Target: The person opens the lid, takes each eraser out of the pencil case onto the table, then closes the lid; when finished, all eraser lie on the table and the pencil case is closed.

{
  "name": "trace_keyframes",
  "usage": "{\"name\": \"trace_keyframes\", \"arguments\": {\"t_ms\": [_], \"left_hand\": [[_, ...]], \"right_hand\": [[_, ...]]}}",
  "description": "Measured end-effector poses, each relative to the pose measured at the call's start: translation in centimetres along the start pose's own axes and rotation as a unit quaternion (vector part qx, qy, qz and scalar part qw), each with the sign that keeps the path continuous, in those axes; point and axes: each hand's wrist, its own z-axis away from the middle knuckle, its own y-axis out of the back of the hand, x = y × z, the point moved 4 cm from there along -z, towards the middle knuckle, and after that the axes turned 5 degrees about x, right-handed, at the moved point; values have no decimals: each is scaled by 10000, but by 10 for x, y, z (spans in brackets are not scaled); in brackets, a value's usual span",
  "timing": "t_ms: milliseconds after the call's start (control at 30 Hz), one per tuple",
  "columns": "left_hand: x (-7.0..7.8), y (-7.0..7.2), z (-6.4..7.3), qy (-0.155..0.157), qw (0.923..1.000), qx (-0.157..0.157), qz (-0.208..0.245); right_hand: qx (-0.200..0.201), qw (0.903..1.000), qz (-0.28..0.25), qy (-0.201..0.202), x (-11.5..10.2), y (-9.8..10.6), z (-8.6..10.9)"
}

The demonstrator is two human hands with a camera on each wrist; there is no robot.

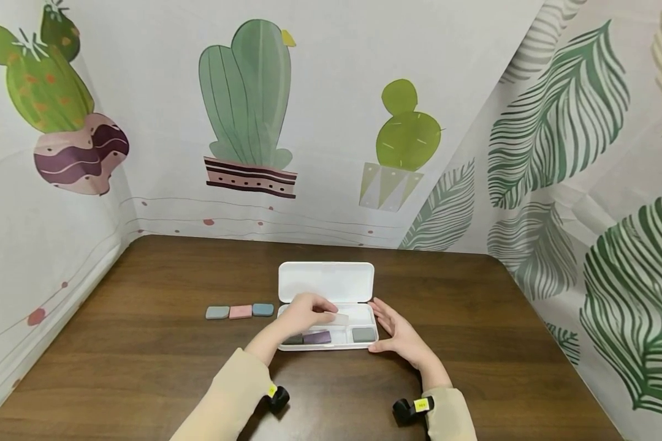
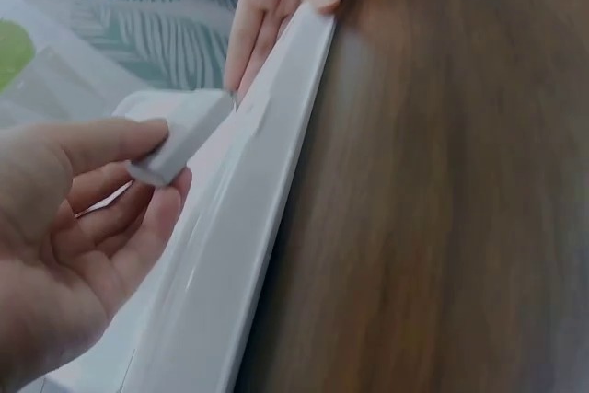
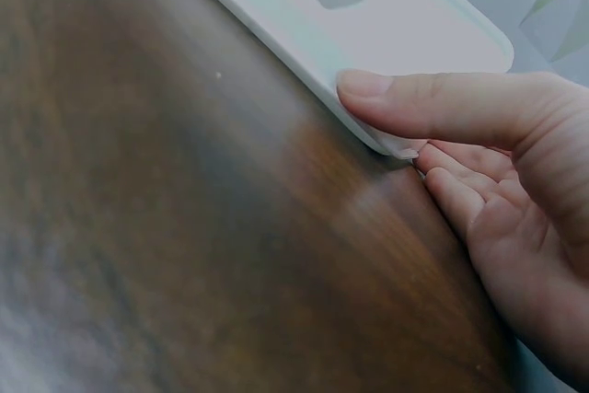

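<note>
Head view: left hand [image 1: 303,310] pinches a pale block [image 1: 339,319] over the white case [image 1: 327,283]; right hand [image 1: 398,331], fingers relaxed, steadies its end. A loose pinch could drop the block askew.

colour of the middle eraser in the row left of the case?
Pink, between two blue-grey ones; clearest in the head view.
</note>
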Motion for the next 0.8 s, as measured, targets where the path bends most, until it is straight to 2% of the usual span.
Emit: {"name": "trace_keyframes", "arguments": {"t_ms": [300, 467, 533, 800], "left_hand": [[-19, 34, 14, -128, 9989, -192, 401], [-32, 55, 25, -159, 9992, -59, 361], [-38, 63, 30, -104, 9996, 26, 267], [-64, 97, 49, 183, 9984, 330, 428]], "right_hand": [[51, 9999, 125, -80, -1, 0, 0], [38, 10000, 70, -36, -1, 0, 0], [30, 10000, 41, -9, -1, 0, 1], [38, 10000, 34, -62, 0, 0, 0]]}}
